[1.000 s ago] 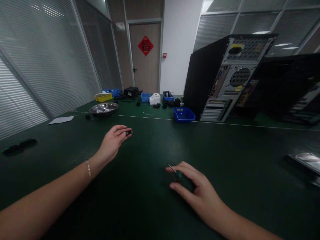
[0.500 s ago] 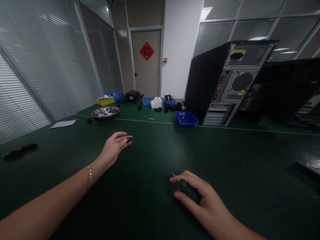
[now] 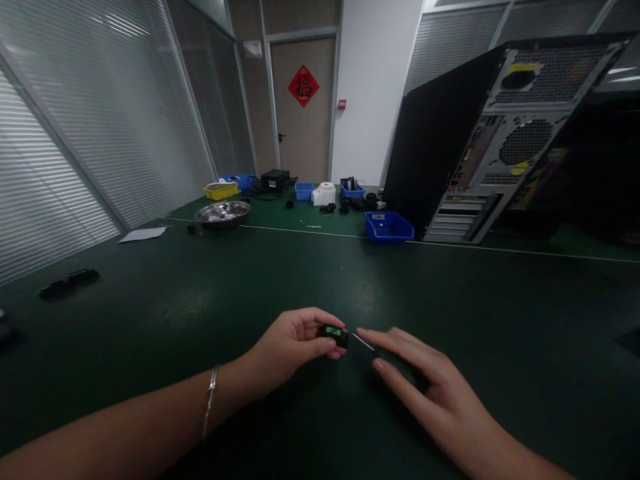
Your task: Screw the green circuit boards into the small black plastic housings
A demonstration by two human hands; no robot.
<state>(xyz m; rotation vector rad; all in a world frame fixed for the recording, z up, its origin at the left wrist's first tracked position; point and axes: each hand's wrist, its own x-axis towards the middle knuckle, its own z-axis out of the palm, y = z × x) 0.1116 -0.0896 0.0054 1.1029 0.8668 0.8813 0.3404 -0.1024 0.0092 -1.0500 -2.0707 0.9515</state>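
My left hand (image 3: 305,340), with a bracelet on its wrist, pinches a small black part with a green circuit board (image 3: 334,331) in it. Its exact kind is too small to make out. In my right hand (image 3: 420,373) is a screwdriver (image 3: 364,343) with a thin metal shaft; its dark handle is mostly hidden by the fingers. The screwdriver's tip is just right of the small black part, and I cannot tell whether the two touch. Both hands are above the dark green table (image 3: 240,280).
A blue bin (image 3: 389,227) stands beside a tilted-looking computer tower (image 3: 465,147) at right. Far left are a metal bowl (image 3: 223,214), a yellow tray (image 3: 221,192) and a paper sheet (image 3: 143,235). Black parts (image 3: 69,283) lie at left. A white housing (image 3: 324,194) sits at the back.
My left hand has come right and nearer with the small black part, up to the screwdriver. My right hand has shifted slightly right. The view has turned a little.
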